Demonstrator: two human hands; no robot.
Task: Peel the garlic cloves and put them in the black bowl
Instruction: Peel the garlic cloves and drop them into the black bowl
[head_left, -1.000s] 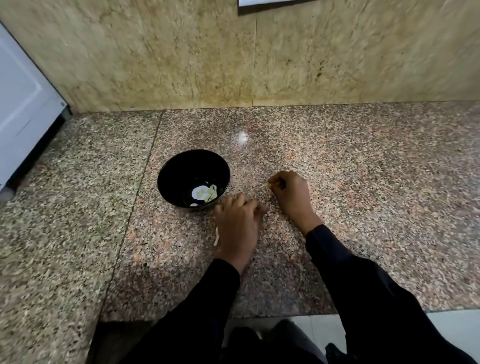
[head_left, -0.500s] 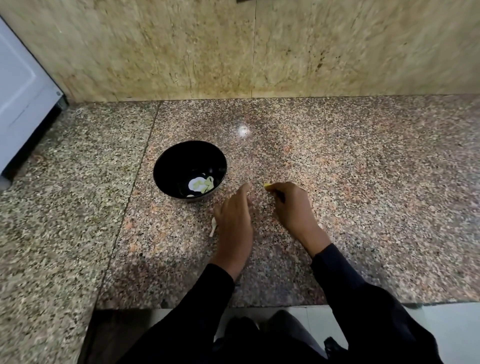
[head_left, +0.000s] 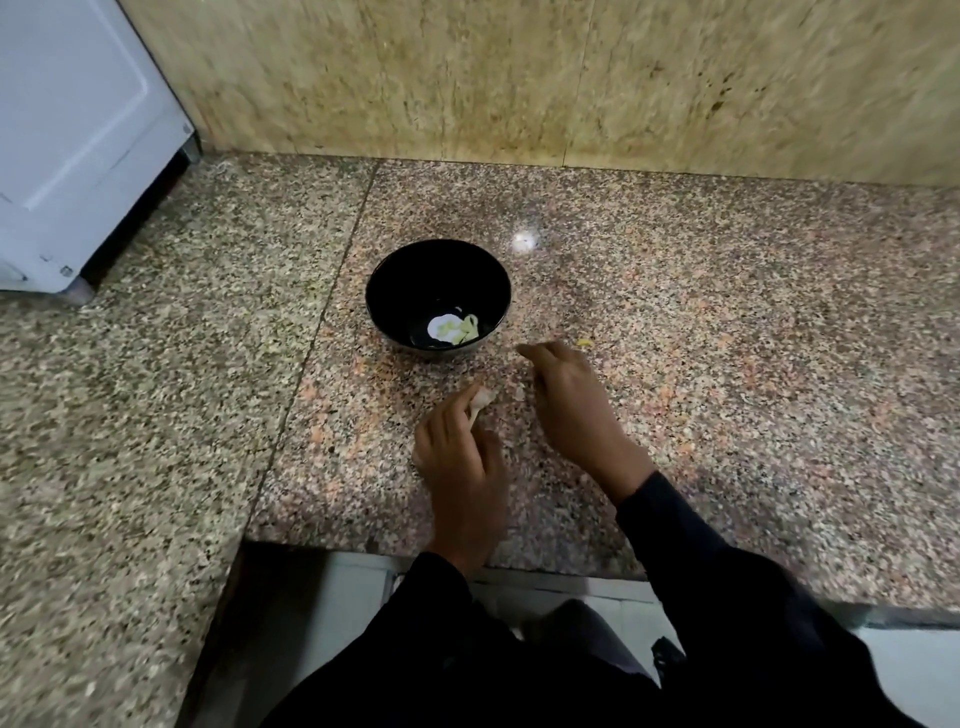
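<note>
The black bowl (head_left: 438, 297) sits on the speckled stone counter (head_left: 727, 338), a little way in from the wall. It is round, dark and shiny inside. At the bottom of it lie a few pale pieces of garlic (head_left: 453, 328), white and light yellow-green, bunched together toward the near side. The rest of the bowl's inside is bare black. The left hand (head_left: 462, 457) is just in front of the bowl, on the near side, and its fingers pinch a small pale piece (head_left: 480, 401) that looks like garlic or garlic skin; it is whitish and a bit blurry, so I cannot tell which. The right hand (head_left: 571, 405) is beside the left one, to the right of the bowl, with its fingers stretched out toward the bowl's rim and loosely bent. It seems to hold nothing, but the picture is blurry there. A tiny yellow bit (head_left: 585, 342) lies on the counter just past the right hand's fingers, near the bowl but not touching it. Both arms wear dark sleeves (head_left: 727, 597). A white cabinet (head_left: 78, 130) stands at the far left, and a tan stone wall (head_left: 571, 78) rises behind the counter.
</note>
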